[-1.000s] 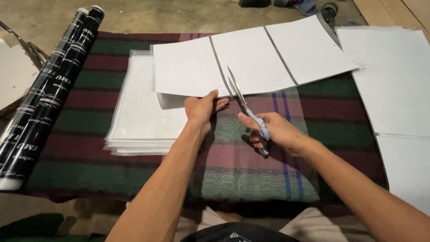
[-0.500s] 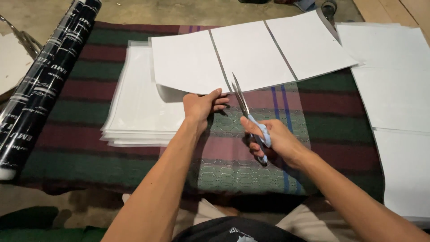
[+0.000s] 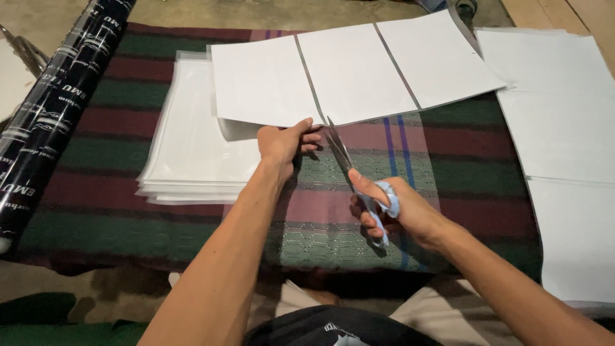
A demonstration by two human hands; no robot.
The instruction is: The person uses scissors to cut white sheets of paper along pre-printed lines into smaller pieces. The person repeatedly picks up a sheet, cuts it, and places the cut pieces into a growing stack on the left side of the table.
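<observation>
Left hand: left hand curled over the near edge of the long white sheet, thumb on top, fingers folded beneath, pinching it; the grip lifts and tensions that edge beside the line being cut.
Right hand: right hand closed through the loops of the pale-blue-handled scissors, thumb in the upper loop, fingers in the lower; it holds the tool low and angled so the steel blades point away from the body, up toward the paper.
Scissors: blades parted only a little, tips at the sheet's near edge, just right of the left thumb, roughly in line with a grey stripe.
Sheet: lies across the far half of the striped green-and-maroon woven cloth; two thin grey lines divide it into three panels, likely as cutting guides.
Stack: pile of white sheets sits under the long sheet's left end, near the left hand, squared up.
Right side: more white sheets laid flat in a column along the cloth's right edge, apart from the work.
Left edge: black glossy roll with white print lies diagonally, well apart from both hands.
Cloth: serves as a soft working surface over the floor.
</observation>
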